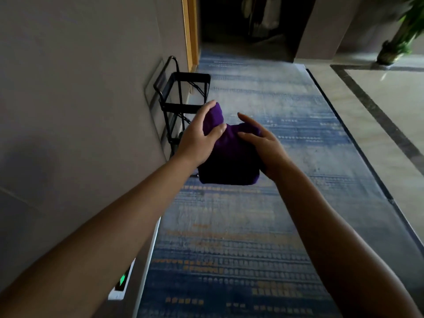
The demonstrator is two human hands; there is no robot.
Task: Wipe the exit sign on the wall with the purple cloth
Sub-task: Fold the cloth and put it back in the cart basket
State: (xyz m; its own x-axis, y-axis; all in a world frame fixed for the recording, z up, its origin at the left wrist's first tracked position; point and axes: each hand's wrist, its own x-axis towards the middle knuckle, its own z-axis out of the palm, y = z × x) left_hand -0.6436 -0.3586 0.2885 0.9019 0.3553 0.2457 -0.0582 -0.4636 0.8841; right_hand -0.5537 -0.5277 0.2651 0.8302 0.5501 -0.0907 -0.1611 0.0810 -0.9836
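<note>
Both hands grip the purple cloth (226,154), left hand (199,136) and right hand (263,145); exit sign (122,282) well below-left of them

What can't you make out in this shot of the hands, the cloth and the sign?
Head view only:
- Exit sign: seen edge-on low on the wall, partly behind the left forearm; its face can't be read.
- Cloth: sides covered by the left hand and right hand.
- Plant: blurred, cut off by the frame edge.
</note>
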